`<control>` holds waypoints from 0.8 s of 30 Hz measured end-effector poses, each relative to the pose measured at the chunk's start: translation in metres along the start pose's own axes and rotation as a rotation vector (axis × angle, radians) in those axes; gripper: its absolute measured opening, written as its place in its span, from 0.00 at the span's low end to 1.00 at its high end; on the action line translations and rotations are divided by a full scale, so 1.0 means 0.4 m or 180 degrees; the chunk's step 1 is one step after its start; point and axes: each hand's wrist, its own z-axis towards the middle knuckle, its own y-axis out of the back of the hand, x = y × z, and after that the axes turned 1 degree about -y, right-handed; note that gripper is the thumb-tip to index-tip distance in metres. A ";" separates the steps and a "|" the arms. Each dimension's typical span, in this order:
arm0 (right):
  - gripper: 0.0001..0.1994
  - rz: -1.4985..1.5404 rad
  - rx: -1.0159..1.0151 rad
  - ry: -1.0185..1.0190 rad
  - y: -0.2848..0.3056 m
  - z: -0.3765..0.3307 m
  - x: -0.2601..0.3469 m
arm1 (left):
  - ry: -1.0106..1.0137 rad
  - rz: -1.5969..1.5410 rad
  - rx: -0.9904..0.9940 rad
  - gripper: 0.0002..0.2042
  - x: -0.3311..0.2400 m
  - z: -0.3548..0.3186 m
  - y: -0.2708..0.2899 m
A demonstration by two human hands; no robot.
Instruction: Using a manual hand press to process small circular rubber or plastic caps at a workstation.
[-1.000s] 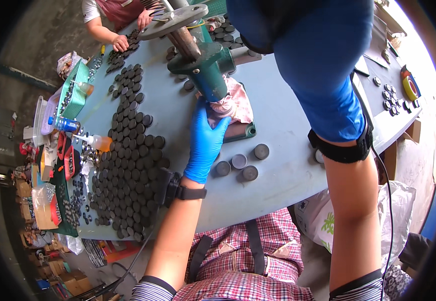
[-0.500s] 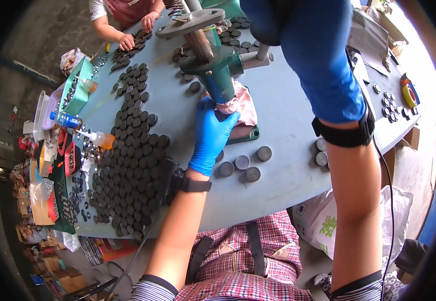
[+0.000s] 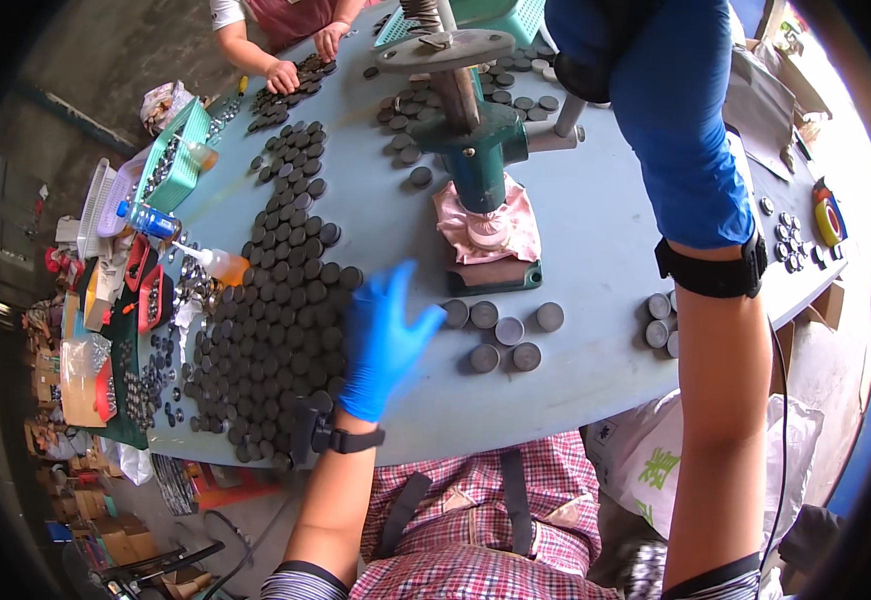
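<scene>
Left hand (image 3: pixel 390 340), fingers apart and seemingly empty, hovers beside dark round caps (image 3: pixel 273 345), left of centre: apparently fetching, calling for a pinch. Right hand (image 3: pixel 667 120), upper right, nears the press lever (image 3: pixel 568 118); grip unclear.

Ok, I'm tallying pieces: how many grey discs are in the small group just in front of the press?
6 discs: four in an uneven row nearer the press, two just below those in the picture. The left hand might hide another.
</scene>
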 end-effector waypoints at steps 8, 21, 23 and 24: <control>0.34 0.0155 -0.0008 0.0041 -0.004 0.024 -0.015 | 0.0881 0.0933 0.0093 0.20 0.130 0.004 0.011; 0.26 0.0461 0.0052 -0.0159 0.038 0.119 -0.070 | 0.0041 -0.1220 -0.0689 0.15 -0.066 0.152 -0.089; 0.26 0.0451 0.0204 -0.0201 0.040 0.145 -0.082 | -0.0218 -0.1186 -0.0927 0.16 -0.042 0.169 -0.124; 0.25 0.0612 0.0279 -0.0084 0.035 0.161 -0.097 | -0.0041 -0.1241 -0.0895 0.19 -0.048 0.170 -0.118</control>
